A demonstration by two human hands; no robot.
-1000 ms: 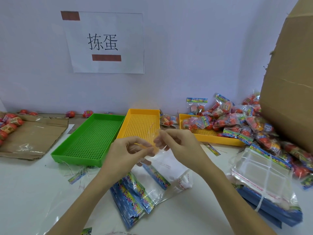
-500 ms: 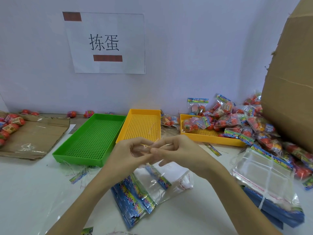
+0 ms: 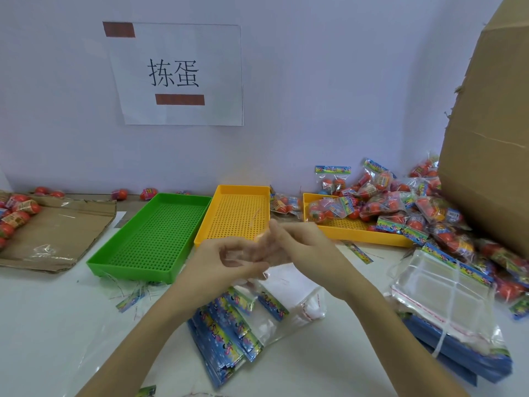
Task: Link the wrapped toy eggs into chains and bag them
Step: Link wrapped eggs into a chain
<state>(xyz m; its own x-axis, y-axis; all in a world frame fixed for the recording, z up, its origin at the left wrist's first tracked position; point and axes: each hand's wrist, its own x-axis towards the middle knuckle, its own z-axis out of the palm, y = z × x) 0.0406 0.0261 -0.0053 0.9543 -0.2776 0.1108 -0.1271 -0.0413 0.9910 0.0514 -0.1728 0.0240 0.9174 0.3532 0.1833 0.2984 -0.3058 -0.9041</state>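
Note:
My left hand (image 3: 226,262) and my right hand (image 3: 300,245) meet above the table's middle, fingers curled, pinching a thin clear plastic strip (image 3: 255,220) whose end sticks up over the yellow tray. The fingertips are blurred. Neither hand holds an egg. Loose wrapped toy eggs (image 3: 17,214) lie at the far left. Bagged eggs (image 3: 400,207) are heaped at the right. Under my hands lies a fan of flat empty bags (image 3: 229,333) with blue printed headers.
A green tray (image 3: 154,233) and a yellow tray (image 3: 237,210) stand side by side; a second yellow tray (image 3: 352,232) carries bagged eggs. A bundle of clear bags (image 3: 446,299) lies right, a cardboard box (image 3: 492,138) behind it, flat cardboard (image 3: 57,230) left.
My hands have closed together from slightly apart and now work the clear strip between the fingertips; my right hand has shifted a little left over the left one.

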